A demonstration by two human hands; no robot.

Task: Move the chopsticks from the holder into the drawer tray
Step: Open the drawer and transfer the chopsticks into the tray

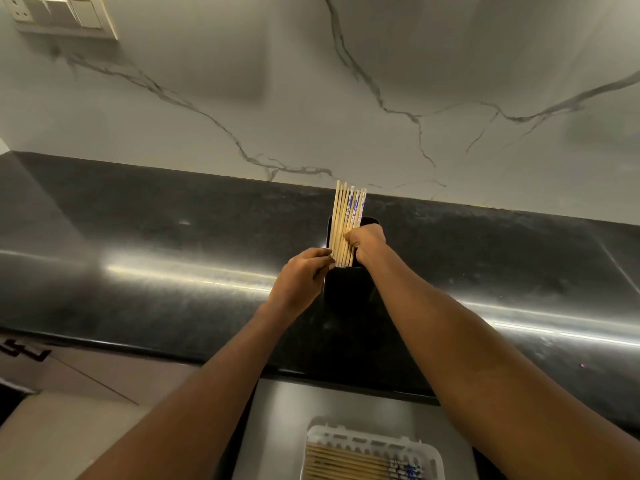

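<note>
A black holder point(346, 289) stands on the dark countertop, near the wall. Several chopsticks point(343, 216) stick up out of it, most plain bamboo, a few with blue-and-white patterned ends. My right hand point(369, 242) is closed around the bundle from the right, just above the holder's rim. My left hand point(304, 275) touches the bundle's left side at the rim, fingers curled against the sticks. Below the counter, an open drawer holds a white slotted tray point(429, 455) with several chopsticks point(346, 464) lying flat in it.
The glossy black countertop point(138, 271) runs left to right under a marble-patterned wall point(311, 98). A switch plate point(62, 15) sits high on the wall at far left. The grey drawer floor point(277, 427) shows around the tray.
</note>
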